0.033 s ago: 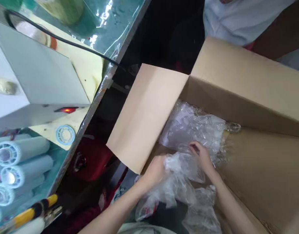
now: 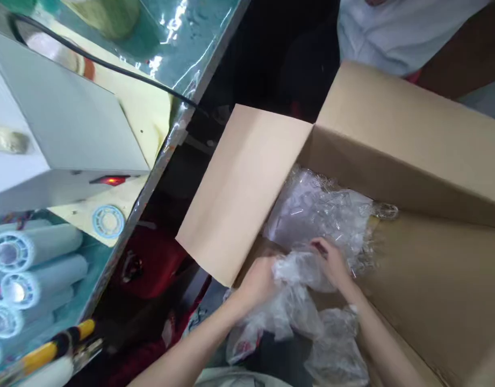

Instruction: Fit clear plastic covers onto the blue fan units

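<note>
My left hand (image 2: 257,280) is closed on the gathered edge of a crumpled clear plastic bag (image 2: 299,271), near the lower left side of an open cardboard box (image 2: 432,269). To its right, my right hand (image 2: 330,260) has curled fingers at the bag's upper edge; whether they pinch the plastic is hard to make out. Just beyond the hands, inside the box, lies a pile of small clear plastic pieces (image 2: 336,215) on a whitish sheet. More clear plastic (image 2: 336,344) hangs below my right wrist.
At the left stands a teal-covered table (image 2: 191,32) with a grey machine (image 2: 78,118), a black cable, a blue ring (image 2: 108,221) and several light blue rolls (image 2: 41,247). Box flaps (image 2: 247,188) stick outward. A person in a white shirt (image 2: 384,32) is behind the box.
My right hand has shifted slightly to the left and down at the bag's edge. The plastic between and below my hands has changed shape a little.
</note>
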Action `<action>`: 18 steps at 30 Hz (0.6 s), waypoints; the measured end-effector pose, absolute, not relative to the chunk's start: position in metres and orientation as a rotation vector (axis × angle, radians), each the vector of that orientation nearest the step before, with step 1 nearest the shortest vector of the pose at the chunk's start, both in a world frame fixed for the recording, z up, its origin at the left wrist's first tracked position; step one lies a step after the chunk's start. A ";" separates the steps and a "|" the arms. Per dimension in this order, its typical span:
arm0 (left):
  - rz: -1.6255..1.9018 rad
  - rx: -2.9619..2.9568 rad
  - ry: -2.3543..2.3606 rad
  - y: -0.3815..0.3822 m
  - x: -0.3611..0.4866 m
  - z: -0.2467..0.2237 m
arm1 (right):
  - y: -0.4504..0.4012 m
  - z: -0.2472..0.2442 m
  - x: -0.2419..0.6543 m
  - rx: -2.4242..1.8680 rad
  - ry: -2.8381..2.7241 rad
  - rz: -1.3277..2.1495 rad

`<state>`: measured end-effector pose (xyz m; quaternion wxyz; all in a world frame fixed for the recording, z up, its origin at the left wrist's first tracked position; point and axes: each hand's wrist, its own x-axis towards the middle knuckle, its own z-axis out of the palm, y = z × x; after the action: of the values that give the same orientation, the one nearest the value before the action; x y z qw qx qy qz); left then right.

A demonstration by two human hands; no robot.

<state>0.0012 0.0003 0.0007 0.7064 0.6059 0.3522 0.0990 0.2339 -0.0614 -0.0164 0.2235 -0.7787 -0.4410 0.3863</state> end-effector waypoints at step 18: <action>0.083 1.279 0.478 -0.001 0.009 0.014 | -0.088 -0.051 0.224 -2.121 -1.016 1.111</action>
<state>0.0089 -0.0013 0.0141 0.7750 0.5909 0.2209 0.0385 0.2236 -0.0885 -0.0513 0.2669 -0.7860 -0.3763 0.4117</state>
